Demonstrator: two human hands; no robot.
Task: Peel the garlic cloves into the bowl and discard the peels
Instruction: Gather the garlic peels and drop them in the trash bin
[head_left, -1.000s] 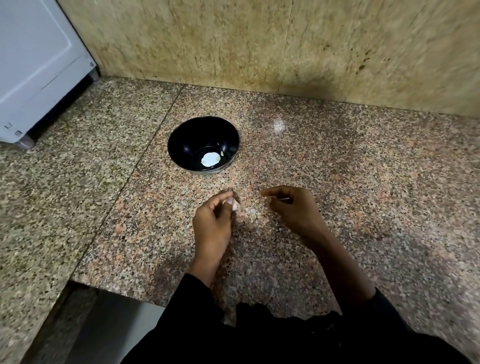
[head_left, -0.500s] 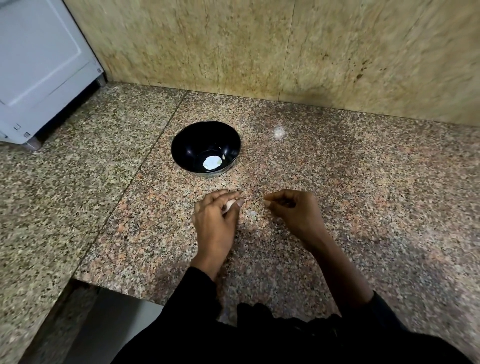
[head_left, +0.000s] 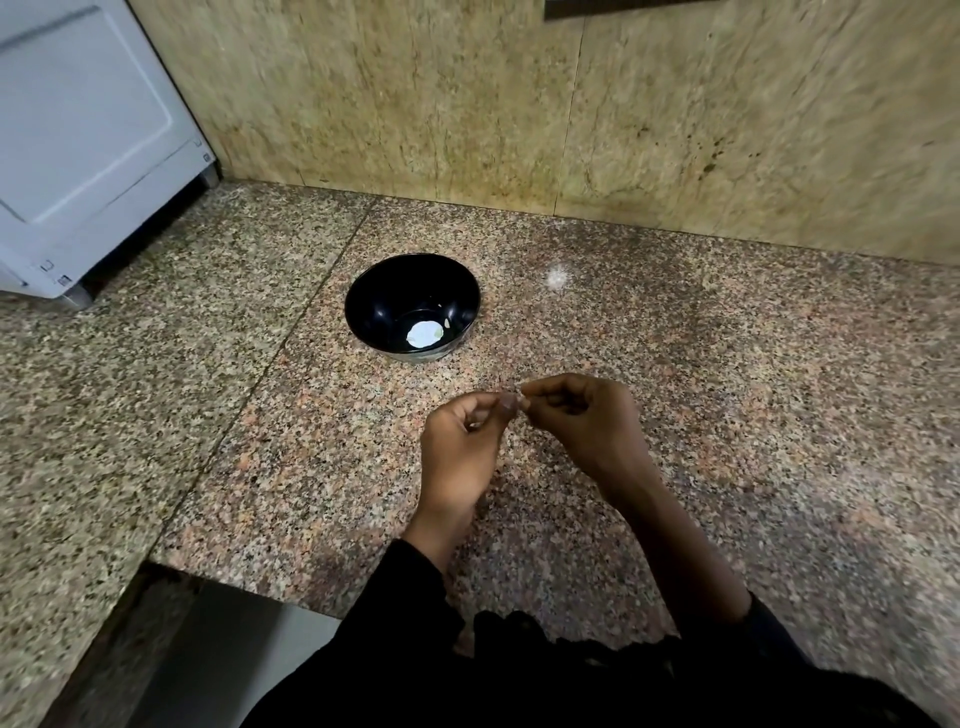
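A black bowl (head_left: 413, 306) stands on the granite counter (head_left: 727, 389), with a small pale piece (head_left: 445, 323) beside a white glare spot on its bottom. Just in front of the bowl my left hand (head_left: 460, 452) holds a garlic clove (head_left: 511, 404) between curled fingers and thumb; the clove is almost wholly hidden. My right hand (head_left: 582, 421) meets it fingertip to fingertip and pinches at the clove's end. Both hands hover close above the counter.
A white appliance (head_left: 88, 145) stands at the back left on the counter. A stone wall (head_left: 571, 114) runs along the back. The counter's front edge drops off at the lower left (head_left: 218, 582). A pale glare spot (head_left: 557, 275) shows right of the bowl.
My hands were a little apart a second ago; they have come together and the fingertips now touch at the clove. The view has tilted up slightly.
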